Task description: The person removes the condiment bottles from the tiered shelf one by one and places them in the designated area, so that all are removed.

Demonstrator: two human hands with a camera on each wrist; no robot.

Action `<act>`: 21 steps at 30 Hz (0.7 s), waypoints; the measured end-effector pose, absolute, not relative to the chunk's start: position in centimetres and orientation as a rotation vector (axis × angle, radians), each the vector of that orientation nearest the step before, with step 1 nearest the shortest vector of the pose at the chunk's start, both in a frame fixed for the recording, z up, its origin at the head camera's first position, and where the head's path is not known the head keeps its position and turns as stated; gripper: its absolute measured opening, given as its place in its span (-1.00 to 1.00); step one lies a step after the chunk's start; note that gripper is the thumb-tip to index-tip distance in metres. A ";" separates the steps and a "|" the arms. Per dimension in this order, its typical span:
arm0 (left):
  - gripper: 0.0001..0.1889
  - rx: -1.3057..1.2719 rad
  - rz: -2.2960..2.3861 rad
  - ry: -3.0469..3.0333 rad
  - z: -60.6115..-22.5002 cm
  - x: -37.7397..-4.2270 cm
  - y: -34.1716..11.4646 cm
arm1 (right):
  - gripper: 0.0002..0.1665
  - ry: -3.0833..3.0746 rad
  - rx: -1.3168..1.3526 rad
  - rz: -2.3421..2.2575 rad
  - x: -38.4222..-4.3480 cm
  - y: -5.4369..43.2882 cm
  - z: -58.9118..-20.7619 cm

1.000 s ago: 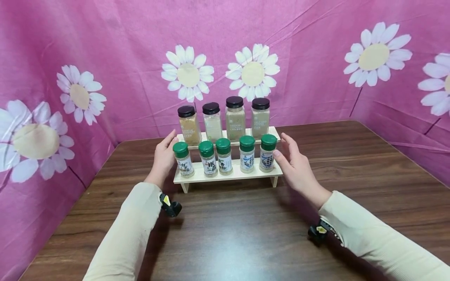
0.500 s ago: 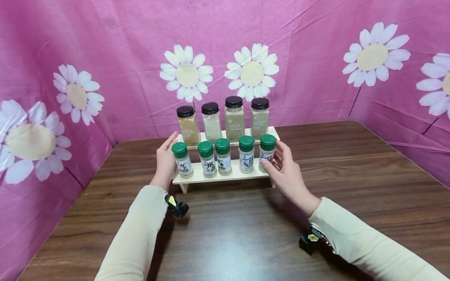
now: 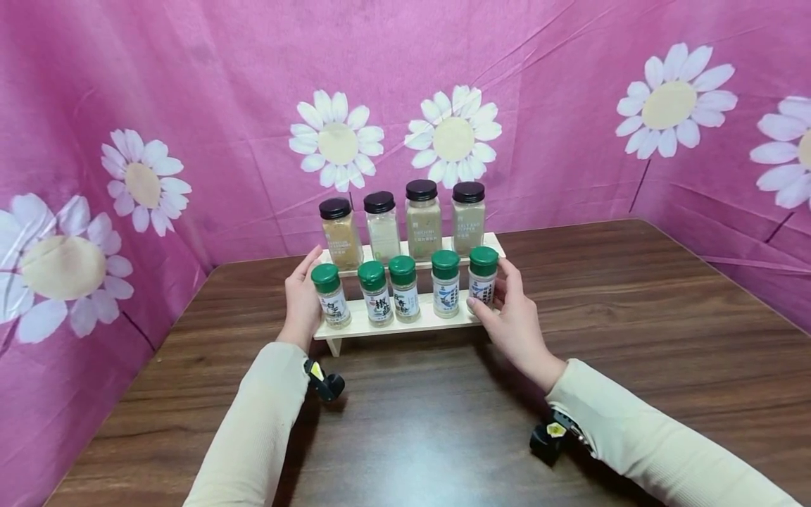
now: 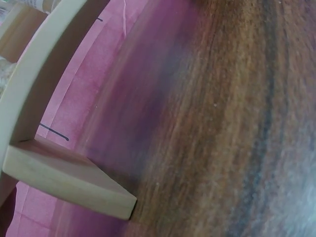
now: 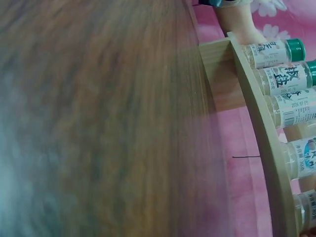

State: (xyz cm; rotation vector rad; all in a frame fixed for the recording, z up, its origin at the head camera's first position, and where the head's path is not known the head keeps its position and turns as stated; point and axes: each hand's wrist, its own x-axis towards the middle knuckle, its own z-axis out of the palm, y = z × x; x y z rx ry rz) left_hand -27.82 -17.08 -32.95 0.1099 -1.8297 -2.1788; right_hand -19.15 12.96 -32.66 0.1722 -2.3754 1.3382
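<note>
The pale 2-tier wooden rack stands at the far part of the brown wood-grain counter, and I have a hand at each of its ends. My right hand holds the rack's right end, thumb in front across the foot of the nearest jar and fingers behind. My left hand lies along the rack's left end; its fingers are largely hidden, so I can't tell whether they are closed or straight. On the rack's lower tier I see 5 small round clear jars with green caps, white labels facing me, the 2nd and 3rd from the rack's left end just beside each other. On its upper tier are 4 taller clear jars with black lids, filled with powders from mustard to greyish tan. Behind the rack hangs pink cloth printed with white daisies.
</note>
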 end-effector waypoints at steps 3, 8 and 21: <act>-0.61 0.115 -2.180 -1.827 -33.0 -27.8 -17.1 | -0.12 -2.380 0.147 1.335 -19.3 12.9 -32.9; -0.61 0.106 -2.183 -1.823 -32.8 -27.7 -17.0 | -0.12 -2.368 0.135 1.322 -19.4 12.8 -33.2; -0.61 0.098 -2.183 -1.801 -32.7 -27.6 -16.9 | -0.13 -2.301 0.151 1.275 -19.7 12.9 -33.6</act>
